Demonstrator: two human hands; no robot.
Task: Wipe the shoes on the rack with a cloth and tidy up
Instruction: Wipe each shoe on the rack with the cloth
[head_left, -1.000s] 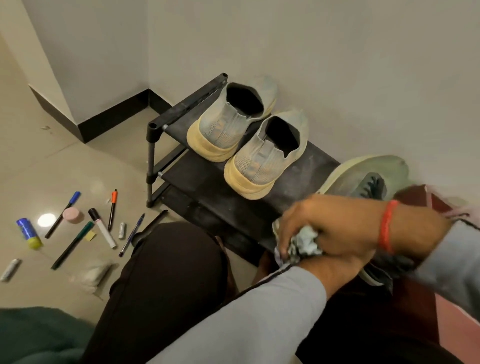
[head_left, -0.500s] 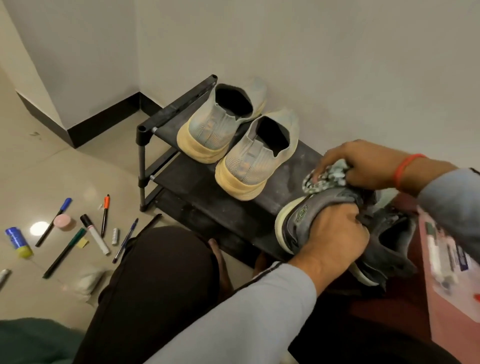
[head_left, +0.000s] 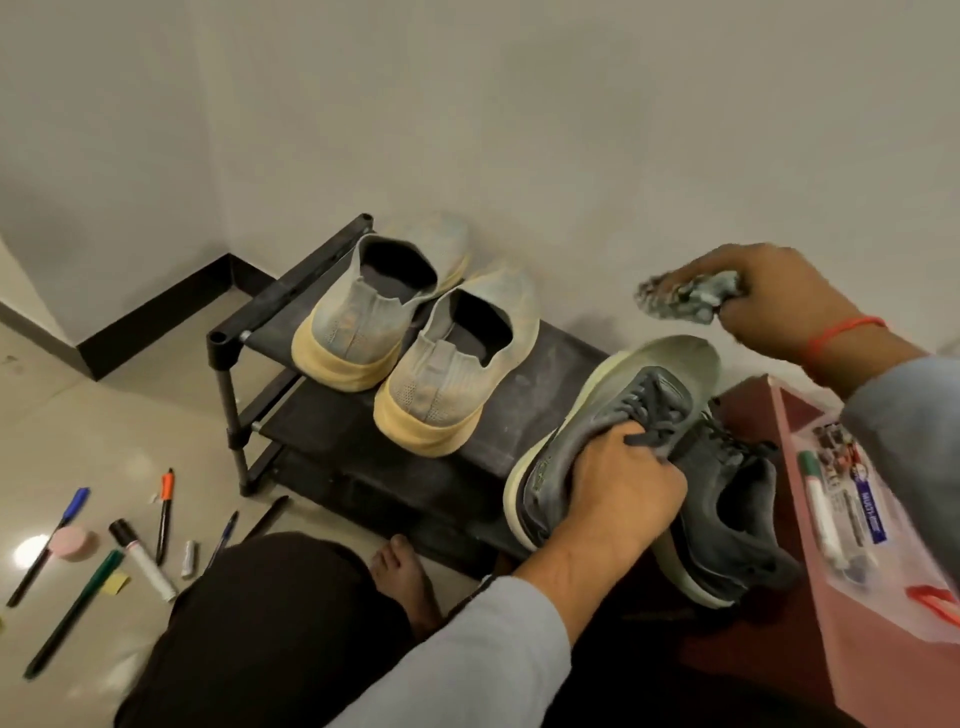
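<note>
Left hand (head_left: 621, 488), fingers curled over the laced upper of a dark grey sneaker (head_left: 613, 415), grips it tilted on its side, pale sole (head_left: 670, 353) turned toward the wall, at the right end of the black shoe rack (head_left: 545, 364). A second dark grey sneaker (head_left: 737, 519) lies just beside it, partly under the hand. Right hand (head_left: 774, 296), raised above and apart from the held sneaker, pinches a crumpled grey-mottled cloth (head_left: 685, 299); a red thread band (head_left: 844, 330) circles the wrist. Both forearms wear light grey sleeves.

On the rack's top shelf, a pair of pale grey slip-on shoes (head_left: 415, 343) with yellowed soles stands side by side, heels toward the viewer, toes near the white wall (head_left: 519, 130). A pink bin (head_left: 883, 649) at right holds a green-capped marker (head_left: 821, 499) and packaged items. On the glossy beige floor (head_left: 104, 415) to the left lie scattered pens and markers (head_left: 143, 561) and a pink round object (head_left: 78, 540). A black skirting (head_left: 150, 306) runs along the wall corner. The person's dark-trousered knee (head_left: 270, 623) and bare foot (head_left: 405, 577) show below.
</note>
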